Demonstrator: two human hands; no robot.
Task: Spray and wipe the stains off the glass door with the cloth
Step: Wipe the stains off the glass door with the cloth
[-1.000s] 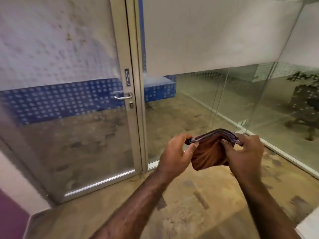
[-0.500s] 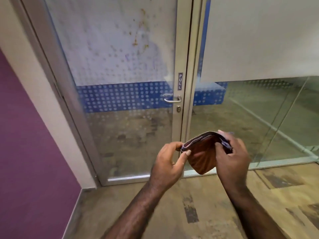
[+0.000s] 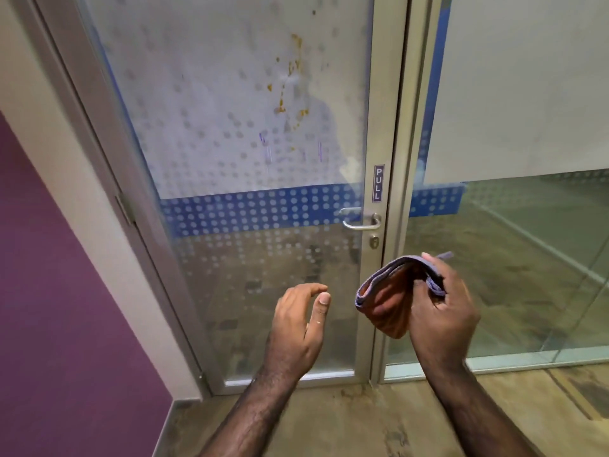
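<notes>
The glass door (image 3: pixel 230 159) stands shut ahead, frosted with dots and crossed by a blue band. Brown-orange stains (image 3: pixel 291 90) run down its upper middle, with faint purple marks below them. My right hand (image 3: pixel 441 311) holds a folded orange cloth (image 3: pixel 392 301) with a grey-purple edge, low in front of the door's metal frame. My left hand (image 3: pixel 301 321) hovers left of the cloth, empty, fingers loosely curled and apart. No spray bottle is in view.
A lever handle (image 3: pixel 361 222) and a PULL label (image 3: pixel 379 183) sit on the door's right stile. A fixed glass panel (image 3: pixel 514 258) continues to the right. A purple wall (image 3: pixel 49 291) closes the left side. The floor (image 3: pixel 346 423) is mottled brown.
My left hand has let go of the cloth and moved left; only the right hand holds it now. The view has swung left and closer, bringing the stained door to the centre.
</notes>
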